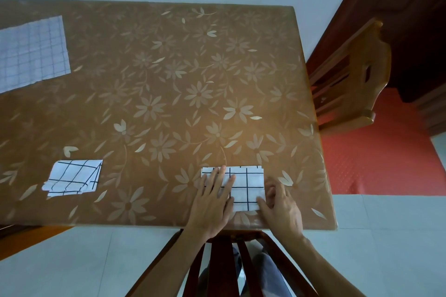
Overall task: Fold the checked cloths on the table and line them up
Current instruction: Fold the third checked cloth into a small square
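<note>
Head view, looking down on the table (169, 67), brown cover with a pale flower print. Three checked cloths on it.

The folded cloth (243, 188) I am working on lies near the front edge, right of centre, a neat rectangle, white with dark grid lines. My left hand (213, 202) lies flat on its left part, palm down, fingers (220, 176) spread and stretched toward the far edge; it presses, it grips nothing. My right hand (281, 207) sits at the cloth's right end, fingers curled at the edge near the front right corner. I cannot tell whether they pinch the fabric or only rest against it.

A second folded cloth (73, 178) lies well apart to the left, also near the front edge, its layers fanned slightly at the right side and bottom left, turned a little off square.

A third cloth (32, 52) lies at the far left, spread wide and flat, running out of view at the left edge.

Beyond the right side of the table: a wooden chair (350, 79) on a red floor mat (381, 152). Below the front edge, dark chair slats (217, 267) and my knees.
</note>
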### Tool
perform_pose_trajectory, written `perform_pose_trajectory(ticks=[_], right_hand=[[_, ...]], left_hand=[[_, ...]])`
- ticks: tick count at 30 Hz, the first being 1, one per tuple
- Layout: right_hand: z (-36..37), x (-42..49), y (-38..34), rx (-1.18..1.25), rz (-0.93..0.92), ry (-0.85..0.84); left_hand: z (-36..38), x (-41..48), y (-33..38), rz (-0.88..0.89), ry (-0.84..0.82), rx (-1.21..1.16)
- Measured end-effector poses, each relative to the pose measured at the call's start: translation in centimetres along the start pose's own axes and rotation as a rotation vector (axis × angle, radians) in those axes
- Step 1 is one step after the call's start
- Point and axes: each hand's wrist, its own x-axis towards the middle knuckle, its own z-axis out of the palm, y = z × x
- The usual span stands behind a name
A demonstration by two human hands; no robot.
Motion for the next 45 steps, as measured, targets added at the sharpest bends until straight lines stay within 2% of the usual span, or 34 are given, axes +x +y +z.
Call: perform_pose_trajectory(ticks=[2,3,7,10,14,20,25,26,31,33,36,39,41,45], right_hand=[[1.2,-0.3,-0.2,-0.126,-0.236,0.174],[1.7,-0.2,-0.7,-0.161,-0.319,0.202],[4.6,1.2,-2.4,-0.311,-0.495,0.005],[6.3,2.1,-2.4,-0.420,-0.499,-0.121],[5.7,3.1,-0.9,-0.515,-0.487,-0.128],[5.2,3.2,-0.8,-0.516,-0.418,-0.129],[4.7,3.3,-1.0,-0.572,-0.433,-0.163],[4.6,3.4,-1.1,-0.585,-0.433,-0.172],[4.1,3.5,-2.0,-0.612,-0.461,-0.141],[3.6,3.3,-2.5,-0.584,-0.487,-0.102],[2.6,2.3,-3.2,-0.435,-0.539,-0.029],[2.0,0.6,-2.8,-0.307,-0.648,-0.009],[1.9,-0.5,-1.5,-0.265,-0.701,-0.033],[1.7,-2.1,1.1,-0.224,-0.671,-0.089]], left_hand=[[0.1,-0.1,0.2,-0.016,0.007,-0.004],[0.1,-0.1,0.2,-0.029,0.011,-0.009],[0.2,-0.3,0.2,-0.076,-0.003,-0.022],[0.3,-0.2,0.4,-0.096,-0.027,-0.011],[0.0,-0.4,-0.5,-0.112,-0.032,-0.029],[-0.6,-1.1,-1.7,-0.106,-0.050,-0.008],[-2.7,1.4,-2.4,-0.074,0.121,-0.113],[-3.5,2.4,-2.5,-0.086,0.110,-0.096],[-7.1,6.4,-1.8,-0.228,-0.146,-0.090],[-7.6,7.1,-1.6,-0.294,-0.197,-0.120],[-7.2,7.2,-1.4,-0.405,-0.232,-0.178],[-7.0,6.6,-1.4,-0.515,-0.370,-0.221],[-7.3,5.6,-1.4,-0.580,-0.432,-0.319],[-8.5,3.6,-1.0,-0.715,-0.404,-0.599]])
